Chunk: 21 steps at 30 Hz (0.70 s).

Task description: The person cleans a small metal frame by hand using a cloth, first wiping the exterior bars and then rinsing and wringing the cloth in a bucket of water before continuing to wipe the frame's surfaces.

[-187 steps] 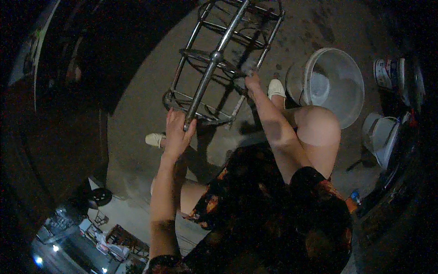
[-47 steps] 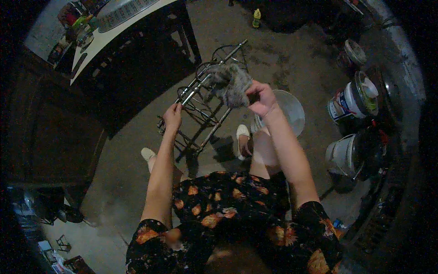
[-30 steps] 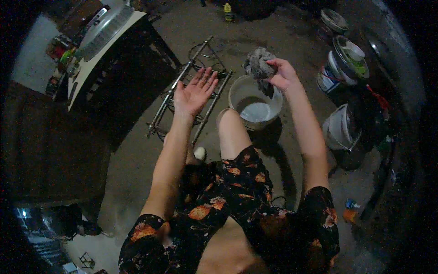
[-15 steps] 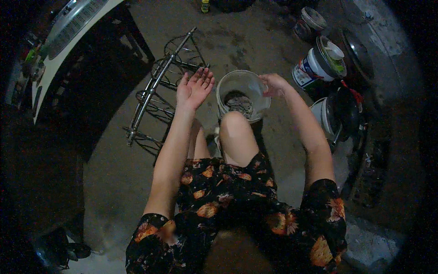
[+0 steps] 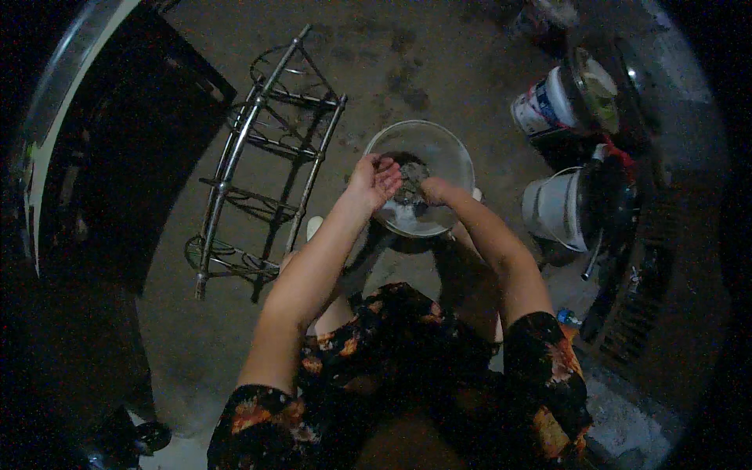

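A pale round bucket (image 5: 460,147) stands on the floor between my feet, with a crumpled grey cloth-like bundle (image 5: 412,180) inside it. Over the bucket's left side, my left hand (image 5: 377,182) is open, palm turned up and fingers loosely bent, with nothing in it. My right hand (image 5: 440,191) reaches down into the bucket beside the bundle. Its fingers point downward and are hidden, so whether they grip the bundle does not show.
A tiered metal rack (image 5: 249,129) lies on the floor to the left, near a dark table-like piece (image 5: 117,133). On the right stand a white printed tub (image 5: 540,106) and a white pail with a wire handle (image 5: 552,207). Dark grating (image 5: 642,290) lies beyond the pail.
Both hands have moved inward: the left from beside the rack to over the bucket, the right from the bucket's rim down into it. My knees have parted, and the view has shifted.
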{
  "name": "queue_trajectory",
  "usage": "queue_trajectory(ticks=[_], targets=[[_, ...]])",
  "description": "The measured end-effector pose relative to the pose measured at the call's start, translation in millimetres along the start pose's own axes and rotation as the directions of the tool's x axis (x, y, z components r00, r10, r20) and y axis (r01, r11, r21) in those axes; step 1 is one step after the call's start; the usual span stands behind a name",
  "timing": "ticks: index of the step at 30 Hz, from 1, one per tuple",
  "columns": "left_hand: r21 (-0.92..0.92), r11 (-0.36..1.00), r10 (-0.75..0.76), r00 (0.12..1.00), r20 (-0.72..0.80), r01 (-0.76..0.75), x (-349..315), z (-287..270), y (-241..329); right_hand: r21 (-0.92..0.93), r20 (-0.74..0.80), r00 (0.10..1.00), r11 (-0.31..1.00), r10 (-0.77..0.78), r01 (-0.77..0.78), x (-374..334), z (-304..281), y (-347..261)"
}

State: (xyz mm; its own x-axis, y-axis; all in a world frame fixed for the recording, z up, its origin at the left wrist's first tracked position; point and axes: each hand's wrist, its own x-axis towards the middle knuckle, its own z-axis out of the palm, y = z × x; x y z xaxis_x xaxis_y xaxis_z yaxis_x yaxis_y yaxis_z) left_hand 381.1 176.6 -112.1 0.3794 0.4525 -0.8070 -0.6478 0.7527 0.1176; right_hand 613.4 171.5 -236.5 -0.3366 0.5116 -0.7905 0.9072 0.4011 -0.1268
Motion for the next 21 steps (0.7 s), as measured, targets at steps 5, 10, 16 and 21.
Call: queue_trajectory(ticks=[5,10,16,21], targets=[[0.221,0.975,-0.004,0.994,-0.105,0.028,19.4,-2.1,-23.1,0.256,-0.406,0.884,0.957,0.232,-0.133,91.8,43.6,13.4],[0.205,0.977,-0.036,0.994,-0.1,0.056,19.8,11.2,-11.9,0.143,-0.696,0.689,0.979,0.202,-0.142,148.6,117.3,-38.6],[0.222,0.974,0.014,0.976,-0.219,0.036,33.7,8.0,-18.7,0.374,-0.296,0.95,0.927,0.104,0.014,159.3,106.7,1.8],[0.298,0.949,0.001,0.948,-0.319,0.1,38.5,6.3,-26.4,0.455,-0.219,0.971,0.89,0.097,0.014,153.8,107.7,-25.6]])
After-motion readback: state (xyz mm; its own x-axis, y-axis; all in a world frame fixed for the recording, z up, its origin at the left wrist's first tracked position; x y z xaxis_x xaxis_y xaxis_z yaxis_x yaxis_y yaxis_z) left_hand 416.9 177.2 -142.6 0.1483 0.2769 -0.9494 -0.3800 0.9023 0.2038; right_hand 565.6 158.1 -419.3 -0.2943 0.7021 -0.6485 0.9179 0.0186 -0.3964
